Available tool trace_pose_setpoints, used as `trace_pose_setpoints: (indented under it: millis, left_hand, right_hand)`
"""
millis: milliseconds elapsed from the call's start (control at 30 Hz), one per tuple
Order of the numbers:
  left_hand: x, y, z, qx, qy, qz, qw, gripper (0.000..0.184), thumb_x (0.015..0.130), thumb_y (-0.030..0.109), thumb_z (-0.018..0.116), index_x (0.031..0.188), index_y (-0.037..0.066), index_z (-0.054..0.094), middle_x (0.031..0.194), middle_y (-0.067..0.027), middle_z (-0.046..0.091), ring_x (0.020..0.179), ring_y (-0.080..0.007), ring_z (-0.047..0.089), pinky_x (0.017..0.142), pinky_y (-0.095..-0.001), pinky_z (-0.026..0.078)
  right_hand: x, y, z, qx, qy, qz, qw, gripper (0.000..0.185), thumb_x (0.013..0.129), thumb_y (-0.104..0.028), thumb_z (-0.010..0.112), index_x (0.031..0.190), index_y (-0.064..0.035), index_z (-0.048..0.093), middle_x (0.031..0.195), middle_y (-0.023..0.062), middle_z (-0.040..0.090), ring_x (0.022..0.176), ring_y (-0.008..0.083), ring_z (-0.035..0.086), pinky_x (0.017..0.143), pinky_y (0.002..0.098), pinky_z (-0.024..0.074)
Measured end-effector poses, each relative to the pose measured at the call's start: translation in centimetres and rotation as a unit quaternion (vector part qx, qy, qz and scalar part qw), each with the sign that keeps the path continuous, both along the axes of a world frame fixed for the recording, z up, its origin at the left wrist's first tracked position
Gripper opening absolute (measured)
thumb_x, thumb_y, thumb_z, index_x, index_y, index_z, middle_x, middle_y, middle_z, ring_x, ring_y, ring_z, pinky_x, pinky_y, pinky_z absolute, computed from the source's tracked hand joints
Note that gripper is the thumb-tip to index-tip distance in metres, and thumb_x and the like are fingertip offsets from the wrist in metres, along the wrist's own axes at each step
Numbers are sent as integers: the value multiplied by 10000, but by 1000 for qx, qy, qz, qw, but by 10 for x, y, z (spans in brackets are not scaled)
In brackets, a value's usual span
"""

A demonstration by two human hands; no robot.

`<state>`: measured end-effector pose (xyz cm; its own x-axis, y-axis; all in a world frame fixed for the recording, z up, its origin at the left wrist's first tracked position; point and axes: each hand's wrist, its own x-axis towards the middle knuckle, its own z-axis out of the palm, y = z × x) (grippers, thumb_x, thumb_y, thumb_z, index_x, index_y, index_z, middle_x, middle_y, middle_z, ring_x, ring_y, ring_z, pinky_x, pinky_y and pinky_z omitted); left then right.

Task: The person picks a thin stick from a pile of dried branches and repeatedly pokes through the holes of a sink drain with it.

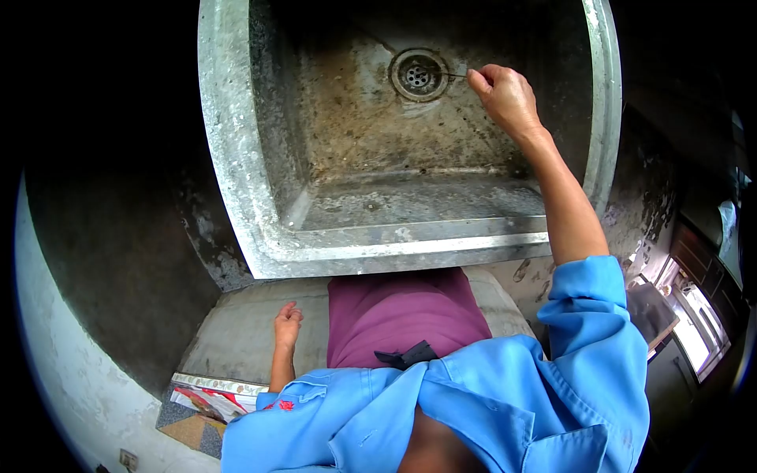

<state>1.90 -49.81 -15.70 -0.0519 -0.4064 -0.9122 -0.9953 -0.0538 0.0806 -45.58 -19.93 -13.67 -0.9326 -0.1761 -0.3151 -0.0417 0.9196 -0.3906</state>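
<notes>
My right hand [506, 98] reaches into a stained concrete sink [347, 244], its fingers pinched on a thin dark wire or stick [456, 76]. The free end of that thin piece points left, over the edge of the round drain [419, 75]. Inside the drain ring is a pale strainer [416, 76] with several small holes. Whether the thin piece touches the strainer, I cannot tell. Down by my side, outside the sink, hangs my left hand [288, 325]. Its fingers are loosely bent and apart, with nothing seen in them.
The sink's thick rim [236, 189] stands between my body and the basin. Below lies a grey concrete floor [252, 319]. Printed packaging or papers [213, 398] lie at the lower left, beside a pale wall [95, 347]. Dark furniture [710, 272] is at the right.
</notes>
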Motion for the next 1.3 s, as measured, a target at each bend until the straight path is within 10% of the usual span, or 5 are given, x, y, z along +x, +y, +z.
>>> trace_pose_setpoints:
  millis: [867,933,1300]
  left_hand:
    - [2,19,-3,86,27,115,989,384,803,143,444,1171,62,371,991,-92,519,826,-173,537,664,-278,437]
    - [4,24,-4,88,21,136,987,415,812,160,434,1203,80,321,1025,-103,502,853,-183,524,661,-290,442]
    - [-5,40,2,120,-3,150,981,614,802,306,462,1284,114,135,1068,-131,462,881,-198,488,619,-316,452]
  right_hand:
    - [-12,-1,-3,-20,-17,-33,999,330,761,-347,489,743,-34,591,642,145,560,655,291,548,619,354,421]
    - [-3,-7,-8,-103,-9,36,994,344,779,-326,489,749,3,585,579,119,532,547,157,491,561,298,407]
    - [5,-1,14,43,-78,59,994,286,728,-298,518,798,-34,605,733,153,583,740,290,551,677,358,428]
